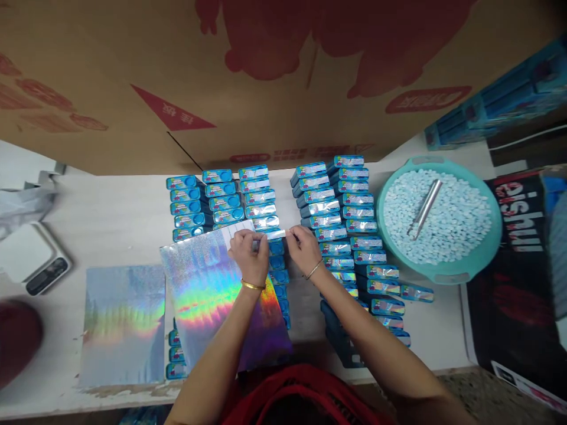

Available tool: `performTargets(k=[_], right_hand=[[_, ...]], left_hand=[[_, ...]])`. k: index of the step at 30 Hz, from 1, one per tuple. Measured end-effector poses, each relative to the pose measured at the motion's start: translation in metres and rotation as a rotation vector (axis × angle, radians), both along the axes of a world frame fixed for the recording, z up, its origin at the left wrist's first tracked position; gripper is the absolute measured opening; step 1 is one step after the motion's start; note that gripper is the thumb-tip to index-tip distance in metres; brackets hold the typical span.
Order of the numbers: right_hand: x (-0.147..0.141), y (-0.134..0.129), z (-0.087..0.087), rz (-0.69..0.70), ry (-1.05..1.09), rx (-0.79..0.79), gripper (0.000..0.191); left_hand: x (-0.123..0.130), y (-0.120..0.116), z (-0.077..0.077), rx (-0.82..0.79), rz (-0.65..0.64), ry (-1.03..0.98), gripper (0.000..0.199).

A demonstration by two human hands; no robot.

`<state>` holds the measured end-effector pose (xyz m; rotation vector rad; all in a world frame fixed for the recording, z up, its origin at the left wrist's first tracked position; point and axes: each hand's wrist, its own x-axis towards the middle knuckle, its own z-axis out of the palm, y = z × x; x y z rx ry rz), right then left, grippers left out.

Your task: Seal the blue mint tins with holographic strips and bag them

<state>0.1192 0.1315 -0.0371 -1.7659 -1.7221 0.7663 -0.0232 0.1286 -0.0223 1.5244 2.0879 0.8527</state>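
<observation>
A short silvery sticker strip [277,234] is stretched between my hands, over a column of small blue boxes [276,262]. My left hand [248,257] is closed in a pinch at the strip's left end. The right end is pinched by my right hand [305,251]. Under my left hand and forearm lies a large holographic sheet [204,295] with rainbow glare, partly covering the boxes. Its top corner shows a bare, lined backing [241,227]. On the right, blue boxes [321,208] in columns have shiny strips on their top ends.
A teal basin [481,254] of pale blue pellets, with a metal scoop [426,209] on top, stands at right. Another holographic sheet [124,324] and a white scale [33,260] are at left. A tall cardboard box [283,130] closes off the back.
</observation>
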Motion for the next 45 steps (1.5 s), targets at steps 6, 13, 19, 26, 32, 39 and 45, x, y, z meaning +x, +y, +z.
performTargets(k=[6,13,19,26,32,39,45], right_hand=[[-0.002,-0.001,-0.020,-0.012,0.005,-0.039,0.025],[-0.013,-0.023,-0.026,-0.063,0.177,-0.014,0.037],[-0.011,-0.022,-0.011,0.112,-0.112,-0.011,0.050],[-0.068,0.013,0.040,0.295,-0.233,0.117,0.039],[-0.138,0.039,0.010,0.487,-0.291,0.153,0.038],[-0.148,0.056,-0.010,0.478,-0.272,0.190,0.025],[-0.148,0.058,-0.004,0.468,-0.242,0.127,0.023]], left_hand=[[0.002,0.002,-0.005,-0.048,-0.052,0.162,0.009],[0.001,0.008,-0.002,-0.104,0.029,0.144,0.047],[-0.005,0.008,-0.004,-0.042,-0.024,0.042,0.034],[-0.091,0.015,0.017,0.180,-0.225,0.056,0.026],[-0.148,0.021,0.008,-0.016,-0.187,0.474,0.034],[-0.158,0.020,-0.004,0.048,-0.271,0.508,0.029],[-0.156,0.015,-0.002,0.066,-0.350,0.498,0.024]])
